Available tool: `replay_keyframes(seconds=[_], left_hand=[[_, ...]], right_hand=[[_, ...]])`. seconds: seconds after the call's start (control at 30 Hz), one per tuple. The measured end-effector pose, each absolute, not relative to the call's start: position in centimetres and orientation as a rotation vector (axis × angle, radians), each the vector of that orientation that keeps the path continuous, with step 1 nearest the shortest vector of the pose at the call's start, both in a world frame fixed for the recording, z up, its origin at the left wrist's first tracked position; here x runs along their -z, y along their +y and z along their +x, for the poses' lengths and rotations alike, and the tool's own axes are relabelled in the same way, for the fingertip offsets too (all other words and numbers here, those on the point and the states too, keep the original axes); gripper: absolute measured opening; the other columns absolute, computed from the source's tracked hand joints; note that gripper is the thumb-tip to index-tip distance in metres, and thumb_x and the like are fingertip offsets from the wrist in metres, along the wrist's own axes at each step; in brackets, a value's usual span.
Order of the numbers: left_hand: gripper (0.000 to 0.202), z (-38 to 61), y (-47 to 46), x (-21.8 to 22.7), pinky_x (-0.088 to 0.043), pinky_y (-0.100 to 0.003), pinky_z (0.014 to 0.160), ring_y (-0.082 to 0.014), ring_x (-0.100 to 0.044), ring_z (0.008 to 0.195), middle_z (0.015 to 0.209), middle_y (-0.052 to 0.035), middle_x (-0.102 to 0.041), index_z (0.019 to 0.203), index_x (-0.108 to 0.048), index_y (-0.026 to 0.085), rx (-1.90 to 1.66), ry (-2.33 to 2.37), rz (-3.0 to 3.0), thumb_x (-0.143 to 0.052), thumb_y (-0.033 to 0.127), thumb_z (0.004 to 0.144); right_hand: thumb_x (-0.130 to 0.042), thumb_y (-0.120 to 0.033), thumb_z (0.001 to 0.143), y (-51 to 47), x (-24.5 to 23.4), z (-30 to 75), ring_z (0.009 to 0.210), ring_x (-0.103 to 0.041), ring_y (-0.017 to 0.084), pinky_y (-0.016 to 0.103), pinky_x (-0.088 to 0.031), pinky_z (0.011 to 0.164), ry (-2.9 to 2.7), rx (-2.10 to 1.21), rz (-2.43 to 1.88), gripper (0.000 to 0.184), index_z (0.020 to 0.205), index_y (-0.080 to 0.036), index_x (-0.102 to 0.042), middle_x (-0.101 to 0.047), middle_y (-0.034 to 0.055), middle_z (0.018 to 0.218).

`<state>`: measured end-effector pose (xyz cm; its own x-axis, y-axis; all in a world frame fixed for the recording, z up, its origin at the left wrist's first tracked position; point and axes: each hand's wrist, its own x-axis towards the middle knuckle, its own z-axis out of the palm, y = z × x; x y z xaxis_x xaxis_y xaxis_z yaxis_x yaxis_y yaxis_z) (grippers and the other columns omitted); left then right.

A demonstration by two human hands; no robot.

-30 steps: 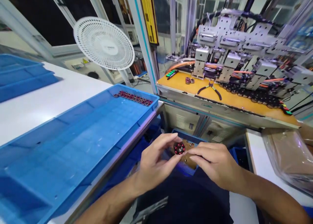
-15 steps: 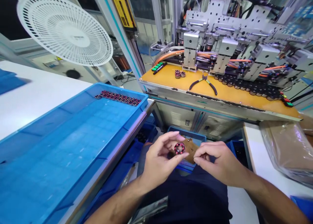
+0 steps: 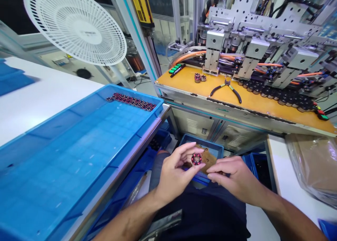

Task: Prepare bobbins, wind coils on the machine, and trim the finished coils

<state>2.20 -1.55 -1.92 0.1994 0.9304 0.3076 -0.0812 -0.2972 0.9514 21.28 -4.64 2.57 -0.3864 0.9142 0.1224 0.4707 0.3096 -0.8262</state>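
My left hand [image 3: 175, 172] pinches a small round wound coil part [image 3: 196, 158], black with red windings, between thumb and fingertips above my lap. My right hand [image 3: 233, 179] hovers just right of it, fingers curled and pressed together, a little apart from the part; whether it holds anything is hidden. Below both hands sits a small blue bin [image 3: 216, 150] with a brown sheet inside. A long blue tray [image 3: 79, 142] on my left carries a row of the same coil parts [image 3: 131, 101] at its far end.
An orange machine bench [image 3: 263, 109] ahead carries pliers [image 3: 226, 90], two coil parts [image 3: 199, 78], a marker [image 3: 177, 69] and metal fixtures. A white fan [image 3: 76, 25] stands at left. A plastic-wrapped bundle [image 3: 310, 163] lies on the white table at right.
My right hand has drawn slightly away from the coil part and lowered. The left hand keeps its pinch on it. The view shifted a little.
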Motion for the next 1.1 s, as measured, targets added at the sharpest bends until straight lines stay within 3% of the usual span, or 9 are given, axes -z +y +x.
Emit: replay_keyframes(seconds=[0.13,0.3,0.57,0.67,0.7,0.77,0.83,0.97,1.1], left_hand=[[0.053,2.0,-1.5,1.7,-0.062,-0.023,0.080,-0.0150,-0.075,0.089,0.107,-0.0069,-0.076,0.117,-0.057,0.020,-1.163,0.782,1.174,-0.079,0.005,0.072],[0.052,2.4,-1.6,1.7,-0.061,-0.023,0.079,-0.0138,-0.074,0.086,0.103,-0.0073,-0.076,0.116,-0.056,0.018,-1.238,0.783,1.092,-0.078,0.004,0.071],[0.056,2.8,-0.8,0.8,-0.062,-0.020,0.073,-0.0140,-0.075,0.080,0.096,-0.0054,-0.078,0.113,-0.056,0.017,-1.231,0.747,0.980,-0.080,0.002,0.066],[0.053,2.6,-0.7,0.7,-0.063,-0.024,0.076,-0.0161,-0.076,0.083,0.099,-0.0070,-0.078,0.114,-0.057,0.017,-1.311,0.730,1.093,-0.078,0.002,0.068],[0.052,2.6,-0.6,0.7,-0.063,-0.025,0.077,-0.0170,-0.076,0.085,0.101,-0.0077,-0.078,0.115,-0.057,0.018,-1.349,0.723,1.159,-0.077,0.001,0.070],[0.054,2.5,-0.7,0.8,-0.064,-0.026,0.079,-0.0177,-0.076,0.090,0.105,-0.0081,-0.078,0.119,-0.056,0.020,-1.431,0.707,1.308,-0.075,-0.001,0.072],[0.062,2.6,-0.8,1.0,-0.063,-0.026,0.080,-0.0163,-0.076,0.090,0.110,-0.0068,-0.076,0.124,-0.054,0.024,-1.498,0.680,1.423,-0.074,-0.004,0.073],[0.076,3.0,-1.3,1.2,-0.063,-0.024,0.082,-0.0135,-0.075,0.090,0.112,-0.0038,-0.073,0.135,-0.049,0.030,-1.551,0.568,1.531,-0.071,-0.008,0.073],[0.076,3.3,-1.7,1.0,-0.062,-0.024,0.083,-0.0139,-0.075,0.090,0.109,-0.0044,-0.072,0.135,-0.050,0.029,-1.525,0.551,1.544,-0.070,-0.008,0.073]], right_hand=[[-0.066,-0.017,0.090,-5.0,-2.4,21.2,0.069,-0.064,0.010,0.020,-0.048,0.065,-1.872,-0.878,-1.145,0.010,0.087,-0.019,-0.075,-0.071,0.0012,0.078],[-0.063,-0.005,0.088,-6.1,-2.9,20.3,0.087,-0.071,0.013,0.021,-0.055,0.078,-1.868,-0.537,-0.924,0.014,0.097,-0.013,-0.071,-0.074,0.0088,0.100],[-0.048,-0.007,0.097,-8.5,-1.6,18.1,0.088,-0.073,0.015,0.024,-0.059,0.069,-2.051,-0.064,-0.653,0.022,0.091,-0.008,-0.068,-0.077,0.0104,0.095],[-0.053,-0.010,0.095,-8.8,-1.5,18.5,0.096,-0.072,0.019,0.027,-0.059,0.075,-2.170,-0.025,-0.647,0.015,0.095,-0.011,-0.068,-0.077,0.0087,0.098],[-0.057,-0.017,0.095,-8.7,-1.7,18.8,0.100,-0.071,0.021,0.030,-0.058,0.080,-2.158,-0.042,-0.682,0.012,0.098,-0.013,-0.067,-0.077,0.0086,0.100],[-0.066,-0.036,0.092,-8.4,-2.3,19.6,0.105,-0.068,0.025,0.037,-0.055,0.089,-2.015,-0.176,-0.855,0.023,0.108,-0.019,-0.065,-0.075,0.0100,0.105],[-0.071,-0.045,0.086,-7.5,-2.8,20.3,0.099,-0.066,0.025,0.039,-0.053,0.086,-1.761,-0.383,-1.012,0.034,0.109,-0.023,-0.062,-0.071,0.0102,0.102],[-0.080,-0.041,0.077,-5.0,-2.5,19.9,0.076,-0.057,0.016,0.028,-0.047,0.067,-1.321,-0.975,-1.110,0.029,0.084,-0.022,-0.060,-0.057,0.0008,0.081],[-0.074,-0.036,0.082,-4.2,-0.5,18.4,0.074,-0.051,0.013,0.026,-0.043,0.068,-1.087,-1.317,-0.938,0.023,0.077,-0.019,-0.059,-0.054,-0.0007,0.079]])
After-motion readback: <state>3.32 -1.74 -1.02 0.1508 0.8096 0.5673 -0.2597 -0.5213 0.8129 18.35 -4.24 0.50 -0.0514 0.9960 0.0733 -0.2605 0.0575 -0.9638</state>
